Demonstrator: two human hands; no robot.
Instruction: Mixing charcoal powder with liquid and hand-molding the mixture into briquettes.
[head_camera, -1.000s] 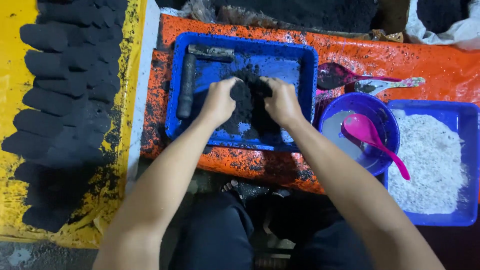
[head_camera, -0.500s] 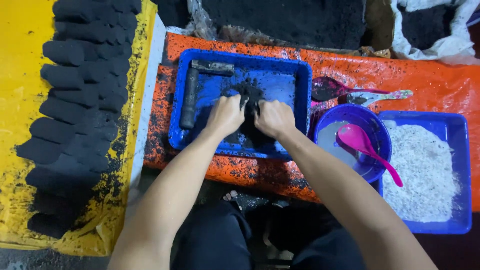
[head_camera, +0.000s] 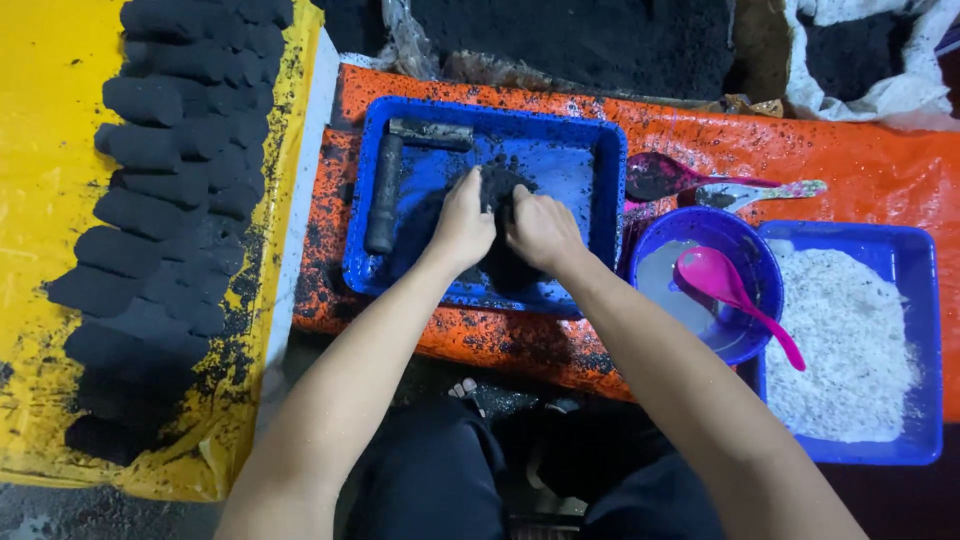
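Observation:
A blue rectangular tray (head_camera: 590, 150) lies on an orange sheet and holds a mound of black, damp charcoal paste (head_camera: 497, 185). My left hand (head_camera: 462, 225) and my right hand (head_camera: 541, 232) press side by side on this mound, fingers curled around it. Two dark metal tubes (head_camera: 384, 195) lie in an L shape along the tray's left and top edges, apart from both hands.
Rows of black pressed briquettes (head_camera: 165, 210) lie on a yellow sheet at the left. A blue bowl (head_camera: 745, 255) of grey liquid with a pink spoon (head_camera: 735, 295) stands at the right, beside a blue tray of white powder (head_camera: 850, 330). Two more spoons (head_camera: 700, 180) lie above the bowl.
My hands have drawn closer together on the black mound and squeezed it inward. The view has shifted a little; the tray's contents otherwise stay put.

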